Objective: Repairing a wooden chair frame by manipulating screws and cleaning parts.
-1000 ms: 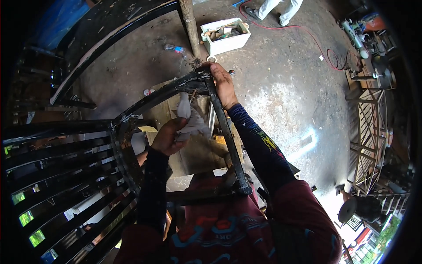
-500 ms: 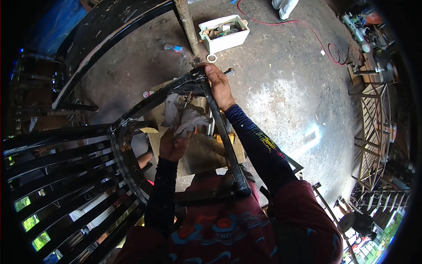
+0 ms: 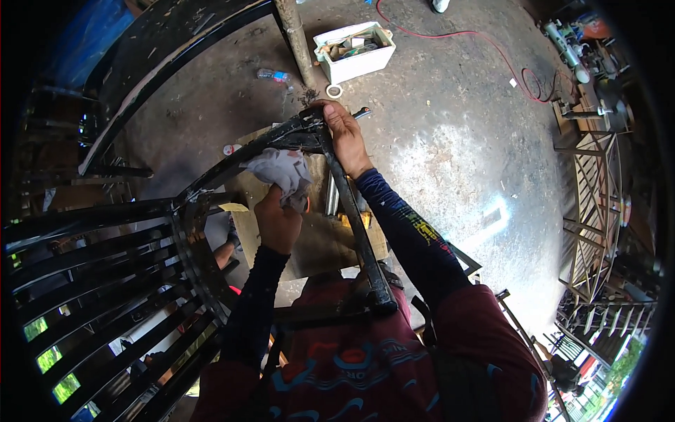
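Observation:
A black slatted chair (image 3: 360, 235) with scuffed bars is tilted in front of me, its slats spreading to the left. My right hand (image 3: 348, 144) is closed around the far corner of its open frame, thumb on top. Inside that frame, my left hand (image 3: 278, 225) grips a crumpled pale grey rag (image 3: 281, 170). The rag lies against or just under the frame's far left bar; contact is partly hidden. Below the frame is a sheet of cardboard (image 3: 320, 246). A tool with a dark handle (image 3: 361, 112) shows just past my right hand.
Beyond the chair are a white box (image 3: 358, 63) of scraps, a tape roll (image 3: 334, 91), a plastic bottle (image 3: 273, 74) and a post (image 3: 295, 42). A red hose (image 3: 450, 34) crosses the floor. Slatted wooden frames (image 3: 589, 211) stand at right. Another person's foot (image 3: 440, 5) shows at the top.
My left hand has pushed the rag up toward the frame's far bar, covering a thin rod-like thing seen beside it before. My right hand keeps its hold. The distant foot has moved farther off.

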### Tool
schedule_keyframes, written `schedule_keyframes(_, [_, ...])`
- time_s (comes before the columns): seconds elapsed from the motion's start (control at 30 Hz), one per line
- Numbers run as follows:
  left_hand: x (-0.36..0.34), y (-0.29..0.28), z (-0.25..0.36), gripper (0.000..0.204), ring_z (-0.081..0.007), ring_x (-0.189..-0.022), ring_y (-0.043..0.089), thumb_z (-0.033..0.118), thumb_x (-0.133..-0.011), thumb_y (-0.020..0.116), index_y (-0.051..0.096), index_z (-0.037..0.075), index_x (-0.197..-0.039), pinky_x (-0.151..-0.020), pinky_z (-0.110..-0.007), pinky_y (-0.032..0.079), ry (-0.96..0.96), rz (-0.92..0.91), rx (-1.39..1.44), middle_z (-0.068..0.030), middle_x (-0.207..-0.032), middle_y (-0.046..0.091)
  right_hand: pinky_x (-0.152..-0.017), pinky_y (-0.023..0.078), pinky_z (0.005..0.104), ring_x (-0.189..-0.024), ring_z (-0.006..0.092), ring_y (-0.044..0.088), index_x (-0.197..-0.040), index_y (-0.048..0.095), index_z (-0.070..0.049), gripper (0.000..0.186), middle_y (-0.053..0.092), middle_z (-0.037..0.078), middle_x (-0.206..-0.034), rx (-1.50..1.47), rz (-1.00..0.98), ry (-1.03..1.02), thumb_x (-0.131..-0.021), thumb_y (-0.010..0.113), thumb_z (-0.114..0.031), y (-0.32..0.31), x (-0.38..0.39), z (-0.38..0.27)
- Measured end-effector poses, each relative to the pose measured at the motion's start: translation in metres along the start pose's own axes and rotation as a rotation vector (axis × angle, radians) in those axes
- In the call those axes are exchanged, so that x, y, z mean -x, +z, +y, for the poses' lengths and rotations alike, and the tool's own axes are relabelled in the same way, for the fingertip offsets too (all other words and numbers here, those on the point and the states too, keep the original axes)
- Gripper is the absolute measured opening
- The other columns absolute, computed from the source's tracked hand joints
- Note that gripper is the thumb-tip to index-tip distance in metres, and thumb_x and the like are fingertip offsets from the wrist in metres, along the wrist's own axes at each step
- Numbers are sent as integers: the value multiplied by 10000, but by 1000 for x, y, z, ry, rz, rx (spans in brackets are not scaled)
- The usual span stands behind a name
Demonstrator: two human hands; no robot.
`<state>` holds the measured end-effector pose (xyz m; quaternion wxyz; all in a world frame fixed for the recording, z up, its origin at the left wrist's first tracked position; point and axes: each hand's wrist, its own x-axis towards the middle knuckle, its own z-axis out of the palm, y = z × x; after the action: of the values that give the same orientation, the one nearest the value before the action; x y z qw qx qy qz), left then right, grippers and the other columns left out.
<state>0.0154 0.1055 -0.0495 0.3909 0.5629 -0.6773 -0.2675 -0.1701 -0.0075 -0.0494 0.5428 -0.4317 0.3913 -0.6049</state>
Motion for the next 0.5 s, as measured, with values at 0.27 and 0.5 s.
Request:
schedule_keyframes(0.27, [0, -6, 33, 377, -246, -852, 688, -35, -880, 523, 565, -18, -1253, -745, -342, 574, -454, -10, 756, -143, -1040, 692, -982, 436, 263, -1049, 143, 586, -1211, 613, 4, 376, 657, 67, -1121, -44, -50, 39, -1076, 423, -291, -5, -2, 2])
schedule_keyframes(0.5, [8, -9, -13, 421, -206, -844, 585, 113, -1007, 483, 387, -110, -1352, -714, -245, 566, -1186, -144, 2098, -278, -1260, 520, -1005, 409, 256, -1079, 136, 571, -1225, 613, -8, 396, 647, 52, -1139, 43, -42, 52, -1076, 420, -320, -11, -3, 7])
